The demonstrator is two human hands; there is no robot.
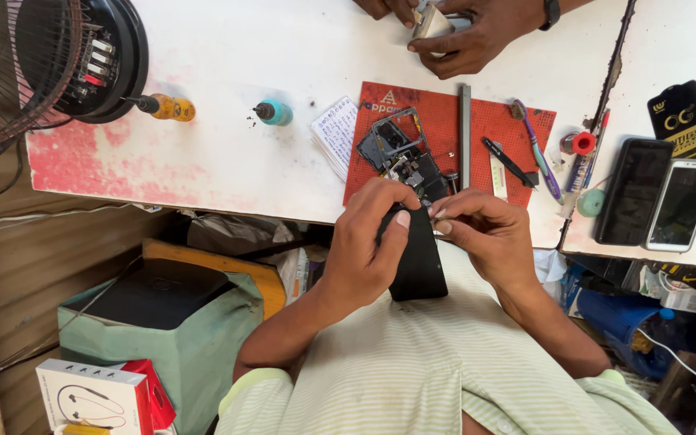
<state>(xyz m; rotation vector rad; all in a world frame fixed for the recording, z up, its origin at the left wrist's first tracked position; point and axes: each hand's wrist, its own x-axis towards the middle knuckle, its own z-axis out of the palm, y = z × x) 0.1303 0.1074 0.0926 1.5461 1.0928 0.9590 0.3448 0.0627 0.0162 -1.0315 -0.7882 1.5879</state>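
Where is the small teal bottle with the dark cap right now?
In the head view, the small teal bottle lies on the white table, left of the red work mat, between the yellow-handled screwdriver and the notepad.

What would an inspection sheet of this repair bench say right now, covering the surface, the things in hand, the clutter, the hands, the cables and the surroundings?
Surface: white bench with worn red patches; red work mat.
Job's things: black phone held over the lap; dismantled phone parts on the mat.
Clutter: two screwdrivers, tweezers, paper notes, two phones at right.
Hands: left hand grips the black phone; right hand pinches its top edge.
Cables: white cable lower right.
Surroundings: fan; another person's hands across the bench; boxes on the floor.
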